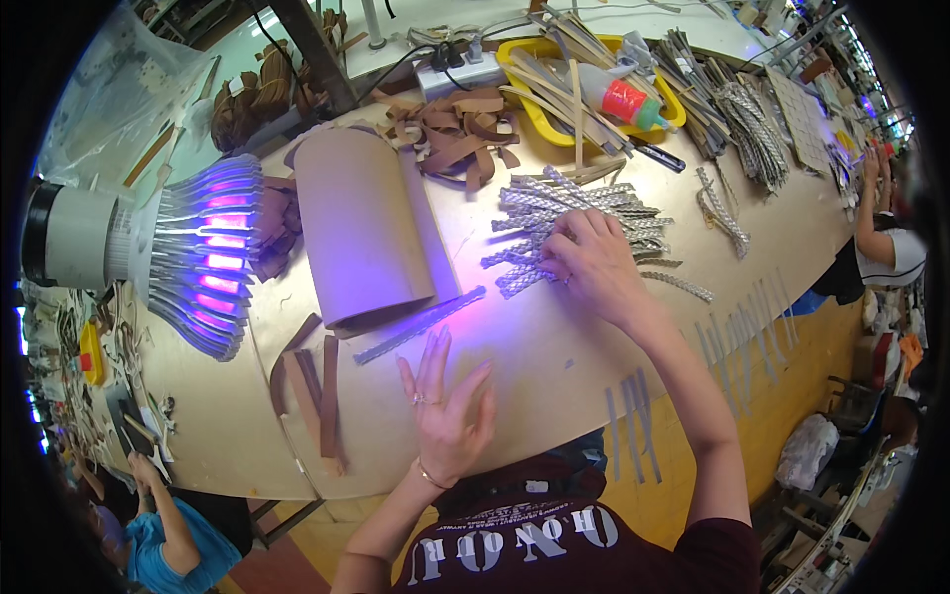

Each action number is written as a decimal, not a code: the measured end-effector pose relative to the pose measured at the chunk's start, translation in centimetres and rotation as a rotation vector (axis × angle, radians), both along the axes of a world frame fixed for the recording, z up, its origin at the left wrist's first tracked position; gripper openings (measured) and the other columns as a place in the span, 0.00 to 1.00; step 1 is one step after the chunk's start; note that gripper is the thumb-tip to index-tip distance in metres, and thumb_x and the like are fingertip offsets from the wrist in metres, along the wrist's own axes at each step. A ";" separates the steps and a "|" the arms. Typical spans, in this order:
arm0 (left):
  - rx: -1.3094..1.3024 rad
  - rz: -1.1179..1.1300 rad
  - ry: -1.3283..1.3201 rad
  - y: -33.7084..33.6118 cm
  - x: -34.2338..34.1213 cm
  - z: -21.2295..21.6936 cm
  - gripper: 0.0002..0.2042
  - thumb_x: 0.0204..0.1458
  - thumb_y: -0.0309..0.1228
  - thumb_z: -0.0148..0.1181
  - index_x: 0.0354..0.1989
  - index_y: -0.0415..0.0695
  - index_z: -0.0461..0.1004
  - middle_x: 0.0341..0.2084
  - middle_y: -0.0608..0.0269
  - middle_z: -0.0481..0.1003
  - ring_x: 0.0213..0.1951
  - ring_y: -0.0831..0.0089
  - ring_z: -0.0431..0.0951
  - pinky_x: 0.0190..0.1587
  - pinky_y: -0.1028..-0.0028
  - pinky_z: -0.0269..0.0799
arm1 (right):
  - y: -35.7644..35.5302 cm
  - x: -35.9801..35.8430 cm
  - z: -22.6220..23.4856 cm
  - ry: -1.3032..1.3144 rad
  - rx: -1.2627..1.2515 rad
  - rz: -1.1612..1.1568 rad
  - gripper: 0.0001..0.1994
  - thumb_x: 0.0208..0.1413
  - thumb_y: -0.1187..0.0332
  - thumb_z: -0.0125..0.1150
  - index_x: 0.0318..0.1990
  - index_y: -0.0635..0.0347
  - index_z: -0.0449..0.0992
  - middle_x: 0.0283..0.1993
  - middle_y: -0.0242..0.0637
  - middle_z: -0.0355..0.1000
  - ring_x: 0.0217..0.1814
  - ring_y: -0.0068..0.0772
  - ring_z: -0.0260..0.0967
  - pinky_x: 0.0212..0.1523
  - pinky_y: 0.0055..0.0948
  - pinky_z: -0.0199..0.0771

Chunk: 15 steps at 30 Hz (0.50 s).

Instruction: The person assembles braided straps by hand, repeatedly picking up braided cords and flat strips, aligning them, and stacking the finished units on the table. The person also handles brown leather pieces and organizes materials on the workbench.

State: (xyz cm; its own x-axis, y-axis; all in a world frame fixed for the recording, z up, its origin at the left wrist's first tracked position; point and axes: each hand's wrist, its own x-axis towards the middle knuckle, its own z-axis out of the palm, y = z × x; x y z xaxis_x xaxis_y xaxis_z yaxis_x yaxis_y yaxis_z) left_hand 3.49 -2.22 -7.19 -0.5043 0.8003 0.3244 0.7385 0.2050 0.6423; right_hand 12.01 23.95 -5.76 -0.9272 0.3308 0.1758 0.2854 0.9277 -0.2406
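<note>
My left hand point(450, 421) is raised over the near part of the table, fingers spread and nothing in them. Just beyond its fingertips, a single braided strip point(421, 325) lies at a slant beside a brown half-round form point(361, 228). My right hand point(594, 265) rests on a loose pile of silver braided strips point(633, 210). Its thumb and fingers are pinched together on a braided strip at the pile's near left side; the palm hides part of the pile. A few braids, such as a thin one point(683, 286), stick out to the right of my wrist.
A finned lamp point(213, 257) glows purple at the left. Behind are brown strips point(460, 129), a yellow tray point(534, 124) with flat strips and a bottle point(623, 99), and a braid bundle point(752, 134). Grey strips point(638, 421) hang along the near edge. Other people work at both sides.
</note>
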 end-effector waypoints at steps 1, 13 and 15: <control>0.004 -0.004 0.006 -0.1 -0.1 0.1 0.17 0.45 0.24 0.64 0.47 0.46 0.77 0.65 0.41 0.59 0.68 0.46 0.58 0.70 0.44 0.34 | -0.1 -0.3 0.0 0.013 -0.037 0.004 0.09 0.52 0.61 0.64 0.35 0.54 0.76 0.45 0.33 0.68 0.53 0.35 0.63 0.54 0.36 0.60; 0.207 0.173 -1.114 -1.1 -0.8 2.7 0.10 0.56 0.23 0.60 0.45 0.32 0.75 0.47 0.49 0.75 0.42 0.68 0.78 0.46 0.72 0.76 | -7.3 -0.2 4.7 -0.231 -0.667 0.298 0.11 0.55 0.64 0.64 0.43 0.55 0.73 0.34 0.35 0.76 0.36 0.40 0.74 0.40 0.38 0.69; 0.091 0.237 -1.034 -0.9 -1.5 1.4 0.09 0.56 0.22 0.61 0.44 0.34 0.76 0.39 0.52 0.78 0.34 0.72 0.80 0.38 0.76 0.77 | -7.5 -0.2 3.4 -0.297 -0.692 0.147 0.12 0.55 0.63 0.63 0.42 0.57 0.73 0.33 0.38 0.77 0.35 0.44 0.75 0.38 0.41 0.70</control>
